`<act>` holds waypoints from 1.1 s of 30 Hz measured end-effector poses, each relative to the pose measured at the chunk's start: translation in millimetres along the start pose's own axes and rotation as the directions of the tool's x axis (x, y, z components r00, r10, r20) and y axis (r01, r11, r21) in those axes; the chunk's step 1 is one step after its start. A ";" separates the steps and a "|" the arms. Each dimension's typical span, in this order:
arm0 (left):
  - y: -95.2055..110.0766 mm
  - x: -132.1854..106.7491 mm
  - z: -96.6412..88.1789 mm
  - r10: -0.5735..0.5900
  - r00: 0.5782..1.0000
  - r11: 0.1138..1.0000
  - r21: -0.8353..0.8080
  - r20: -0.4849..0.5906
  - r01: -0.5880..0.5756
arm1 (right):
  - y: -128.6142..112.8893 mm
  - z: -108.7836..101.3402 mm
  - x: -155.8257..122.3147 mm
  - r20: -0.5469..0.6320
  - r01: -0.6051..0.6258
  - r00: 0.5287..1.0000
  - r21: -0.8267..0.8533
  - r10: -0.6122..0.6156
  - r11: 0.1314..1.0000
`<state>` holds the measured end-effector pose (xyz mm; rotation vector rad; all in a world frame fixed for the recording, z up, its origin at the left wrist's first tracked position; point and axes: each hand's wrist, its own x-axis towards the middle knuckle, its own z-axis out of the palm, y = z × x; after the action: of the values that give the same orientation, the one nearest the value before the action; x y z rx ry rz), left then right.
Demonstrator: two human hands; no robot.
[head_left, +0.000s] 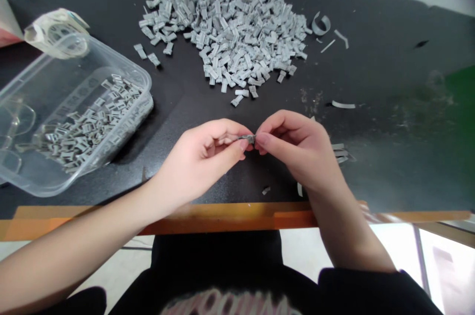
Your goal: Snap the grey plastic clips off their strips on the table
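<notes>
While both hands' fingers pinch a small grey clip point(248, 138), a grey pile point(230, 23) and tub point(22, 176) lie beyond.

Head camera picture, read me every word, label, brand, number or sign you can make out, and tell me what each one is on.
None can be read.
Shirt: pale lettering at the bottom edge, cut off and blurred, not readable.
Roll of tape on the clear plastic container: no legible print.
Grey plastic pieces and the piece pinched by left hand and right hand: no markings visible.

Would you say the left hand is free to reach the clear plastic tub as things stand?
Probably not right away: the left hand and right hand both pinch a small grey piece. The path over to the clear tub looks unobstructed otherwise.
</notes>
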<state>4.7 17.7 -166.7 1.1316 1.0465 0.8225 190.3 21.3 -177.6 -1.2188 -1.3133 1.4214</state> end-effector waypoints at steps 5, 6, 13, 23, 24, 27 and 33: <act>-0.1 -1.2 -0.9 0.042 0.999 0.997 0.060 0.008 -0.043 | -0.7 -0.7 -1.5 0.060 0.008 0.998 0.001 -0.008 1.000; -0.1 -1.5 -1.1 0.053 0.999 0.996 0.066 0.009 -0.054 | -0.6 -0.7 -1.7 0.068 0.008 0.998 -0.003 -0.008 1.000; 1.0 -3.6 -1.4 0.037 0.999 0.996 0.076 0.004 -0.037 | 0.7 -1.5 -2.9 0.089 0.036 0.995 0.026 -0.038 0.999; -1.3 -4.9 -1.7 0.011 1.000 0.998 0.067 -0.029 -0.009 | -1.0 -5.2 -3.3 0.080 0.028 0.997 -0.091 -0.020 0.995; -1.3 -5.1 -1.6 0.012 0.999 0.997 0.080 -0.035 -0.009 | -1.1 -5.2 -3.5 0.084 0.029 0.996 -0.095 -0.021 0.995; -1.3 -5.6 -2.0 0.025 0.999 0.992 0.123 -0.040 -0.020 | -1.3 -5.3 -4.2 0.093 0.041 0.995 -0.098 -0.032 0.994; -3.2 -5.1 -4.0 0.022 0.998 0.987 0.162 -0.052 -0.013 | -1.1 -5.2 -6.3 0.089 0.055 0.995 -0.145 -0.042 0.988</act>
<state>-0.7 13.5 -169.0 1.2624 1.1662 0.7965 196.6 16.3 -175.8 -1.2240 -1.5191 1.3749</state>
